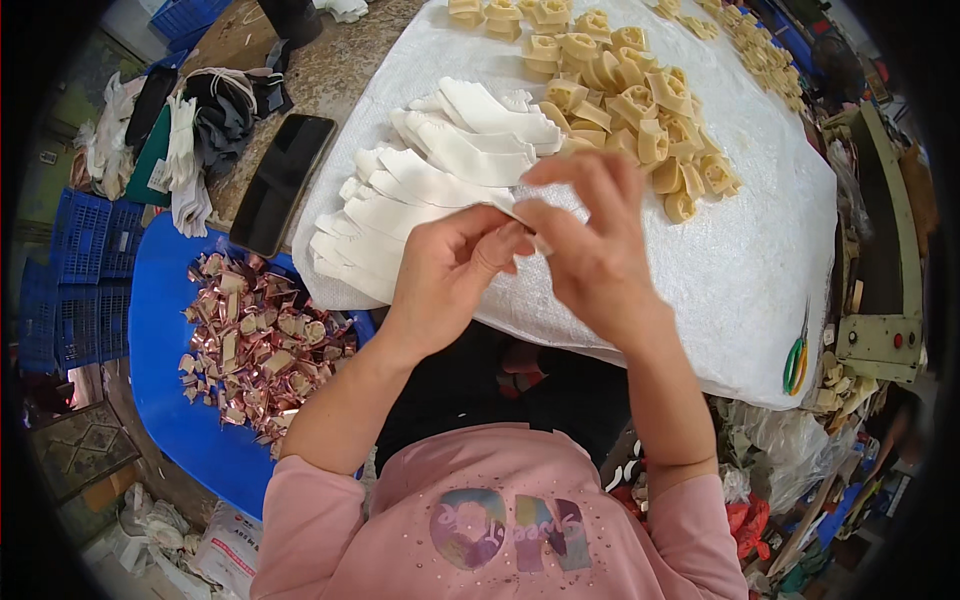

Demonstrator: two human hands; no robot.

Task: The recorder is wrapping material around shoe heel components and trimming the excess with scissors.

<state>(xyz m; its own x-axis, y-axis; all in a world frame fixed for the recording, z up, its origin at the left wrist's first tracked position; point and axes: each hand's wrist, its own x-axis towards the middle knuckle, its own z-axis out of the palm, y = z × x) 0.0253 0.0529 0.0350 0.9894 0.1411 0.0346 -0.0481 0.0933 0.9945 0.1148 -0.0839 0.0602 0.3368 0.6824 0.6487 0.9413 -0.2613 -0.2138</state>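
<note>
Over the near side of the covered table, my left hand point(455, 262) is closed, thumb against fingers, on the edge of a thin white piece point(507, 208) that mostly hides in the grip. Close on its right is my right hand point(600, 245), its thumb side at the left fingertips. The raised fingers of that hand are apart and slightly blurred, and nothing shows between them. Just beyond my left hand lie overlapping stacks of flat, curved white pieces point(440, 150). Farther to the right, a heap of curled cream-coloured pieces point(640, 110) spreads across the white table covering point(740, 290).
A blue basin point(165, 400) of shiny pinkish pieces point(260, 350) stands at left, below a black phone point(283, 185). Gloves point(180, 150) hang behind. Green-and-orange-handled snips point(795, 367) lie at the table's right edge, near a green metal machine point(880, 340).
</note>
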